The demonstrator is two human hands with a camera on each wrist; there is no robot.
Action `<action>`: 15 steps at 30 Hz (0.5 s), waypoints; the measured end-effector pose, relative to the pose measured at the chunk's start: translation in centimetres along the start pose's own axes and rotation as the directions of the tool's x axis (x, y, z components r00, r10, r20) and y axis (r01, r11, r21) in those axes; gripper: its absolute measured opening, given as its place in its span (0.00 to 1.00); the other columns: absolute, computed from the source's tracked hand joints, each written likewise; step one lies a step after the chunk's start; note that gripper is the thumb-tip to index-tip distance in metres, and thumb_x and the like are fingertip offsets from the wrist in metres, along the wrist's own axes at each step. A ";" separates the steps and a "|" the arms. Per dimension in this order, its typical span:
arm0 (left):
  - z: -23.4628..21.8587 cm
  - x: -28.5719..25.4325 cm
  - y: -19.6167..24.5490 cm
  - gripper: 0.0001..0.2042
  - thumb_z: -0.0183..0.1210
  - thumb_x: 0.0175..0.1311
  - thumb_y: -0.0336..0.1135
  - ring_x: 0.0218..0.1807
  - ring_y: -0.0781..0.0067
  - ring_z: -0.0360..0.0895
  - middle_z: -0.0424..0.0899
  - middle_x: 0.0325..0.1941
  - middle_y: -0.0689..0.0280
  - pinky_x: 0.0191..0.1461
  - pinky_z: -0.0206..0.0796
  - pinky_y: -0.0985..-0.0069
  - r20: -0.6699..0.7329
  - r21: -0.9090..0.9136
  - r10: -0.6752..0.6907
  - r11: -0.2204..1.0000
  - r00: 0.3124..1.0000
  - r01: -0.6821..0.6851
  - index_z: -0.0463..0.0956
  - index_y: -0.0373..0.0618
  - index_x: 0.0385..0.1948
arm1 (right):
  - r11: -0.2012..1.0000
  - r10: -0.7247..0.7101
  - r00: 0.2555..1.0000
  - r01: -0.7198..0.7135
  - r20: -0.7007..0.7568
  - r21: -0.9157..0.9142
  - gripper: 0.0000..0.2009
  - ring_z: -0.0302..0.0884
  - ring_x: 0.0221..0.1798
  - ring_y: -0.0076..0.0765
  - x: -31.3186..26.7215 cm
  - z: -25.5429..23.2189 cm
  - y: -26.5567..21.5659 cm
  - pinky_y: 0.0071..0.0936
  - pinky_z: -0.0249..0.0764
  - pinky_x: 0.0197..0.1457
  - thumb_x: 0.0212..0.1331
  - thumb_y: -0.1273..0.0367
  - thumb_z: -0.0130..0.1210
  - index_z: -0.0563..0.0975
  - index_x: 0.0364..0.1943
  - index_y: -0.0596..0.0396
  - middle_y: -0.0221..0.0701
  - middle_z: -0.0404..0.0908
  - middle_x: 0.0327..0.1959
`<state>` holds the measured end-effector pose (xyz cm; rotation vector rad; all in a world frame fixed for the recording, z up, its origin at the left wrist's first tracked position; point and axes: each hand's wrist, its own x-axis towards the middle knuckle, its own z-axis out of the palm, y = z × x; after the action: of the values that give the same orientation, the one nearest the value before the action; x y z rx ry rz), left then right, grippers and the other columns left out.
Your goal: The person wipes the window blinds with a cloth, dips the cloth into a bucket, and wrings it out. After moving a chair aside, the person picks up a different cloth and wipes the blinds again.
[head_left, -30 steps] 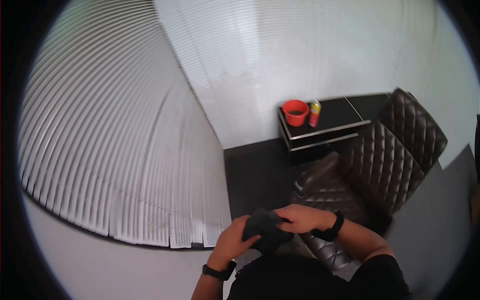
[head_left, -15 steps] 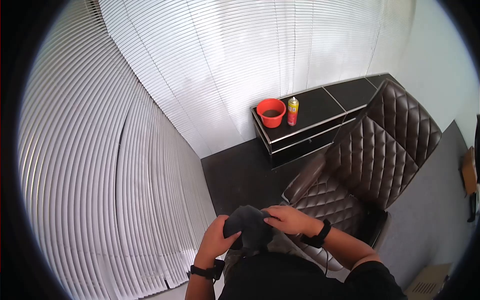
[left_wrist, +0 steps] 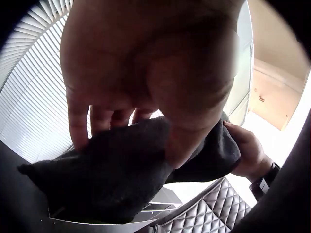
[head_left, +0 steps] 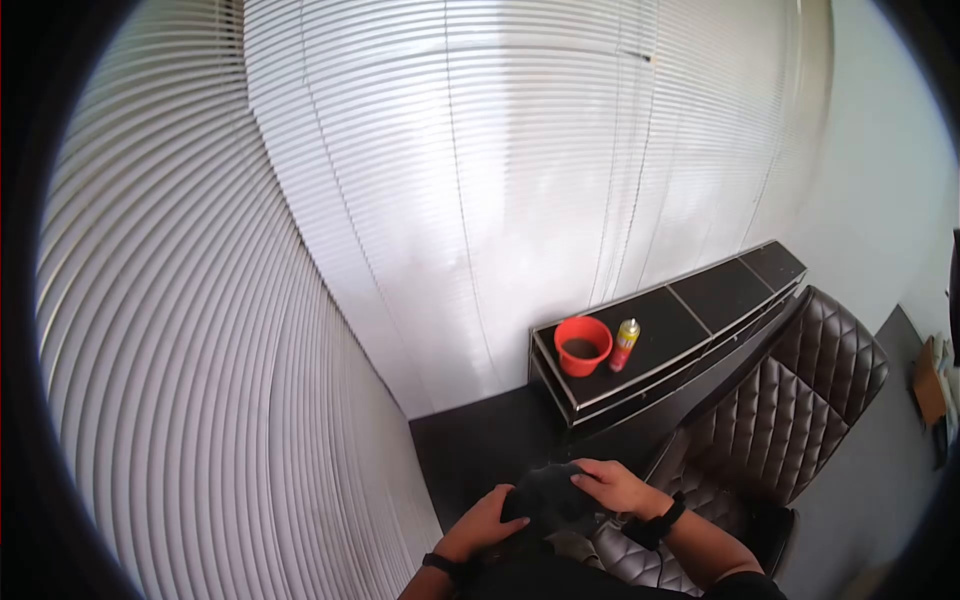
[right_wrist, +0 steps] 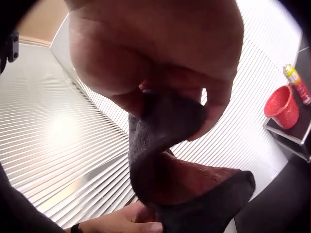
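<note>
A: What are the hands on?

B: One dark cloth (head_left: pixel 552 502), held up in front of the body. The left hand (head_left: pixel 488 522) grips one side and the right hand (head_left: pixel 612 488) pinches the other, so the hands are apart with the cloth between them.

A: Can you see all the fingers?

B: No. In the left wrist view the thumb presses the near face, and the other fingertips go out of sight behind the cloth. In the right wrist view that palm is in deep shade and the cloth hangs in a curl, so its full shape is hard to make out.

A: And further out?

B: A brown chair (head_left: pixel 770 430), its seat partly covered by the right forearm. Past it, a black cabinet (head_left: pixel 665 318) with a red bucket (head_left: pixel 580 367) and a spray can (head_left: pixel 625 345) just beside each other on top. Something dark is in the bucket; I can't tell what. The can's lettering is too small to read.

A: The edges?

B: White blinds (head_left: pixel 400 150) run out of frame, and a brown object (head_left: pixel 930 387) at far right is partly cut off.
</note>
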<state>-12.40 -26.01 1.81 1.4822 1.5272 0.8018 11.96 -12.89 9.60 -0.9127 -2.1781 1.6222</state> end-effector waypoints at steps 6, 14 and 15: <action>-4.7 7.0 -3.8 0.23 0.63 0.65 0.44 0.55 0.54 0.80 0.81 0.52 0.51 0.60 0.71 0.66 0.051 0.155 0.247 0.955 0.968 -0.252 0.74 0.36 0.55 | 0.978 -0.208 0.942 0.197 -0.263 -0.067 0.12 0.79 0.50 0.28 5.2 -2.7 -1.3 0.27 0.73 0.59 0.70 0.74 0.51 0.78 0.54 0.58 0.34 0.83 0.47; -9.0 15.0 -6.8 0.18 0.59 0.69 0.44 0.50 0.62 0.82 0.84 0.47 0.57 0.55 0.74 0.68 0.211 0.057 0.072 0.995 0.975 -0.086 0.78 0.40 0.50 | 0.973 -0.141 0.839 0.216 -0.526 0.083 0.12 0.80 0.43 0.21 13.8 -9.3 0.7 0.21 0.80 0.35 0.69 0.77 0.49 0.78 0.52 0.52 0.24 0.81 0.41; -9.7 15.9 -7.3 0.17 0.59 0.68 0.44 0.50 0.61 0.82 0.84 0.46 0.56 0.54 0.73 0.68 0.202 0.061 0.036 0.997 0.979 -0.049 0.79 0.40 0.49 | 0.971 -0.095 0.834 0.197 -0.543 0.133 0.10 0.79 0.42 0.19 15.1 -10.6 2.0 0.20 0.79 0.39 0.70 0.76 0.49 0.78 0.51 0.52 0.24 0.81 0.40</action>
<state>-23.54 -9.96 -2.47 1.5980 1.3855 0.6106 7.03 4.93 9.07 -0.9709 -1.6399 1.2728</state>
